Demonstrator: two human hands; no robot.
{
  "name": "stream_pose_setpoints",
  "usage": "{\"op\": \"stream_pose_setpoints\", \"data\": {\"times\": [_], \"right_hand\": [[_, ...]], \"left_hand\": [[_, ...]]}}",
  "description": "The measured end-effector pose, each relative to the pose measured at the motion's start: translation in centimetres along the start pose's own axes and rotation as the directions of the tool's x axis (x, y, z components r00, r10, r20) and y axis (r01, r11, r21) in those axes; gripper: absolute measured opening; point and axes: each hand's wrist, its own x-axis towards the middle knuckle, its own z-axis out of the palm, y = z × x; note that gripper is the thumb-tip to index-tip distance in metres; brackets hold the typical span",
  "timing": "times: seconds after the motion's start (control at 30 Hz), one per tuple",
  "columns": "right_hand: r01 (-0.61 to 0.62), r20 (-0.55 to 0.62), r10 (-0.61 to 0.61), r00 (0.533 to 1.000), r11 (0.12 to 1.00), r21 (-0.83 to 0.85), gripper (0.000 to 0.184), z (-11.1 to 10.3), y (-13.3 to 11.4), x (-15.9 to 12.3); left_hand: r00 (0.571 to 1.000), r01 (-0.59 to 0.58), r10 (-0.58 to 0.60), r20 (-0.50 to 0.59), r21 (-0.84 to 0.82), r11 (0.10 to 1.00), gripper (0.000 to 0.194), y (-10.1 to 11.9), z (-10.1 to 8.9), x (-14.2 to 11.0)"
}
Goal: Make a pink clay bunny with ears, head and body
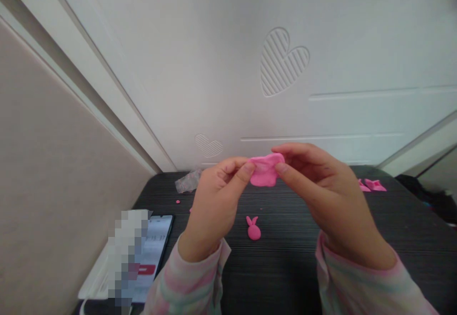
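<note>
A flattened piece of pink modelling clay [264, 172] is held up above the dark table, stretched between both hands. My left hand [222, 196] pinches its left edge between thumb and fingers. On the other side, my right hand [321, 182] grips the right edge, thumb in front and fingers behind. Below them on the table lies a small pink clay rabbit head [253, 231] with two long ears. A tiny pink clay bit [177, 201] rests to the left, and another is partly hidden by my left wrist.
The dark table [278, 267] stands against a white panel with embossed hearts [282, 63]. A phone [157, 239] and a white object [96, 277], partly pixelated, lie at left. Clear plastic wrapping [188, 182] is at the back left; pink pieces [374, 185] lie at the right.
</note>
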Motion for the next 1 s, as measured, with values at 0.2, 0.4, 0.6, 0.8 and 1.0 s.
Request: {"op": "stream_pose_setpoints", "data": {"times": [0.2,0.4,0.6,0.8,1.0], "right_hand": [[-0.002,-0.004,0.002,1.000,1.000,0.012,0.016,0.04,-0.04,0.10],[-0.021,-0.001,0.021,1.000,0.999,0.028,0.016,0.12,-0.05,0.17],[-0.011,-0.023,0.012,1.000,1.000,0.023,0.017,0.09,0.04,0.01],[0.012,-0.055,-0.012,0.998,1.000,0.006,0.016,0.20,0.01,0.07],[0.024,-0.035,-0.024,0.999,1.000,0.013,0.014,0.23,-0.02,0.08]], "left_hand": [[0.999,0.015,-0.015,0.029,-0.007,1.000,0.019,0.04,-0.06,0.06],[1.000,0.032,-0.031,0.003,-0.062,0.998,0.017,-0.06,0.28,0.13],[0.999,0.000,-0.004,-0.053,-0.080,0.997,0.018,-0.15,0.60,0.09],[0.998,-0.011,0.003,-0.069,-0.126,0.992,0.015,-0.03,0.68,0.10],[0.999,-0.030,0.025,-0.044,-0.111,0.993,0.008,-0.13,0.62,-0.04]]}}
